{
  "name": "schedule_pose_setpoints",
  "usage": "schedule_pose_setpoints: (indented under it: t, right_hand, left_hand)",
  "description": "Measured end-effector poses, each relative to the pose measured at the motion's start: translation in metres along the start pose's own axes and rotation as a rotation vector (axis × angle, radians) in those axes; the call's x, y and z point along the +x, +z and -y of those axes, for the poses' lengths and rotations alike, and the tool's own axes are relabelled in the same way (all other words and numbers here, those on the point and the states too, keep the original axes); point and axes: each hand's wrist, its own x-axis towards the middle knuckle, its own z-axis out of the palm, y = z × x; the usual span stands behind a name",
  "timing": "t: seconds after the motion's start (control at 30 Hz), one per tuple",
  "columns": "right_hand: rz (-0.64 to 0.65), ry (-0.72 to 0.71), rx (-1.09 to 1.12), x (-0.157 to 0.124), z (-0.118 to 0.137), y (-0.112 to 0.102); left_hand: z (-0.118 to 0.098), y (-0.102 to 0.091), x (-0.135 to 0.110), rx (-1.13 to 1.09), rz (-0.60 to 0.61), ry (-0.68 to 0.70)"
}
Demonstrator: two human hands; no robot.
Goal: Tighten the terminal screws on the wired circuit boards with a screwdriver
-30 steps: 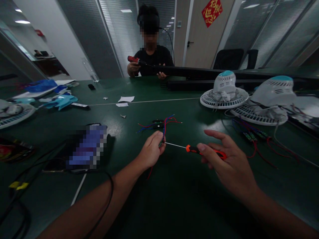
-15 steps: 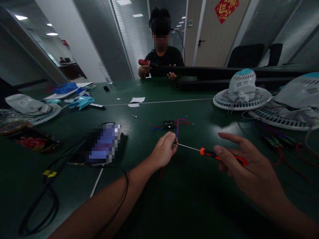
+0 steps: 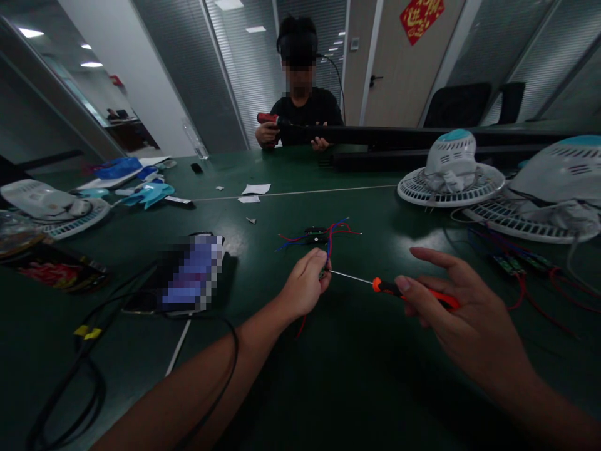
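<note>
The left hand [image 3: 304, 285] is closed on a small green circuit board [image 3: 322, 274], near the middle of the dark green surface [image 3: 357, 376]. Fingers cover most of the board; red and blue wires [image 3: 329, 241] rise from its far side, and a red wire hangs below the hand.

To the right, the right hand [image 3: 462, 307] grips an orange and black screwdriver [image 3: 387, 287] by its handle between thumb and fingers, the index finger stretched out clear of it. The shaft points left, and its tip reaches the board at the left hand's fingertips; the exact contact point is too small to tell. The two hands are apart, joined only by the tool between them.

Just beyond the left hand lie two dark modules [image 3: 316, 239] with wires. On the left sit a phone [image 3: 190, 275] with a blurred screen, a black and red can [image 3: 56, 270] and looped black cable [image 3: 87, 376]. On the right, more wired boards [image 3: 509, 263] lie in front of two white fan housings [image 3: 451, 169]. On the far side, a co-worker [image 3: 305, 109] holds a red power tool [image 3: 267, 118] against a long black bar [image 3: 404, 134].
</note>
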Motion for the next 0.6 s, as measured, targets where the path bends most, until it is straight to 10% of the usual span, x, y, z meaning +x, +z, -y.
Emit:
schedule_pose_setpoints:
  t: [0.6]
  right_hand:
    - [0.085, 0.098, -0.036, 0.0039, -0.0081, -0.0016]
  left_hand:
    - [0.003, -0.0003, 0.0011, -0.048, -0.016, -0.004]
